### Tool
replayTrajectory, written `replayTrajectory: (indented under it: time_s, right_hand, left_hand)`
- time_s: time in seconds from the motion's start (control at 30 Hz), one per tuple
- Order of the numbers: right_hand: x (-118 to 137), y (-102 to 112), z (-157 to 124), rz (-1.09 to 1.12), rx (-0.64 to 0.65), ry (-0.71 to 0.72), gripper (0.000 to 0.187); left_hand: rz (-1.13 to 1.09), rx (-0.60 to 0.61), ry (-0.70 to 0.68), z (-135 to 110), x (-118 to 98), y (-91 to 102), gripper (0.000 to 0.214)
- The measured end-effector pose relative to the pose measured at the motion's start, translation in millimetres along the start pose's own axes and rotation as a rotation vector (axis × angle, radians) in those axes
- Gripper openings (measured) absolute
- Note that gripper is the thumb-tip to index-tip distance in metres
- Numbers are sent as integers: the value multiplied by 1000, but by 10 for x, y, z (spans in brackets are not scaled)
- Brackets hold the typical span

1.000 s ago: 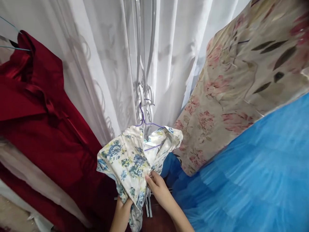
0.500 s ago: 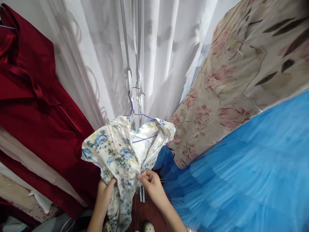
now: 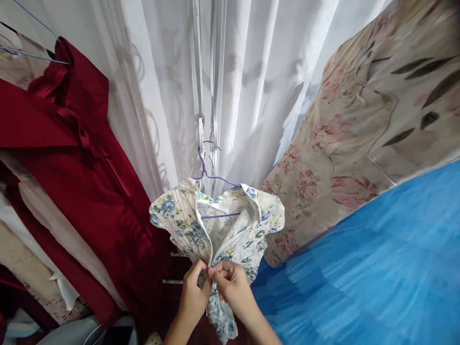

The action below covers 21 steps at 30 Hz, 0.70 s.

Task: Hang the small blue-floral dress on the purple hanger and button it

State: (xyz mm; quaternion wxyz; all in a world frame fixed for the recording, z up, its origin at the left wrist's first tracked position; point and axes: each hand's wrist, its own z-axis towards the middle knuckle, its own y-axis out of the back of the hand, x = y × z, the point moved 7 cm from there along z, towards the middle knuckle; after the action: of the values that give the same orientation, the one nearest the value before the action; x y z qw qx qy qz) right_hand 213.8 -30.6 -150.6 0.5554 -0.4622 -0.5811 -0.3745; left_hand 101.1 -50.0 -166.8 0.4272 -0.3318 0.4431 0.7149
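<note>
Both hands, left hand (image 3: 192,292) and right hand (image 3: 230,283), pinch the soft blue-flowered blouse (image 3: 215,225) on its thin purple wire hanger (image 3: 208,175).

Both hands sit low-centre in view, with bare forearms entering from the bottom edge and converging upward: L forearm (image 3: 177,331) rises near-vertical, R forearm (image 3: 261,329) angles up and to the left. L hand (image 3: 192,296) has its back toward the camera, fingers curled, thumb and index tips (image 3: 201,266) closed in a pinch at its upper-right. R hand (image 3: 233,286) is just beside it, knuckles up, fingers folded in, thumb and index pinched likewise; the two pinch pts are nearly touching, wrists approx. straight.
</note>
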Motion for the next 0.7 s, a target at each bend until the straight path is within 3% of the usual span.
replayTrajectory:
  time_s: [0.07, 0.17, 0.33, 0.4, 0.47, 0.53, 0.6, 0.63, 0.7]
  right_hand:
    - [218, 30, 93, 37, -29, 48, 27]
    - [746, 57, 277, 74, -100, 175, 30]
    - [1649, -43, 574, 145, -186, 393, 28]
    - [1838, -90, 630, 148, -217, 456, 27]
    - [1899, -131, 651, 128, -223, 480, 26]
    - [1874, -148, 642, 120, -220, 483, 25]
    - [1825, -144, 608, 132, -231, 487, 24]
    - [1804, -145, 588, 132, -235, 486, 25]
    - [1785, -165, 550, 125, -237, 487, 25]
  left_hand:
    - [23, 57, -22, 49, -1, 34, 17]
    - [49, 95, -39, 34, 41, 11, 19]
    - [26, 86, -22, -114, 185, -269, 23]
    - [29, 146, 0, -119, 242, -367, 23]
    - [7, 213, -6, -20, 221, -326, 20]
    - [-55, 215, -56, 216, 68, -80, 14]
    - [-122, 104, -130, 569, -200, 354, 9]
    - [-138, -7, -182, 764, -364, 618, 16]
    - [-135, -55, -315, 1133, -726, 971, 36]
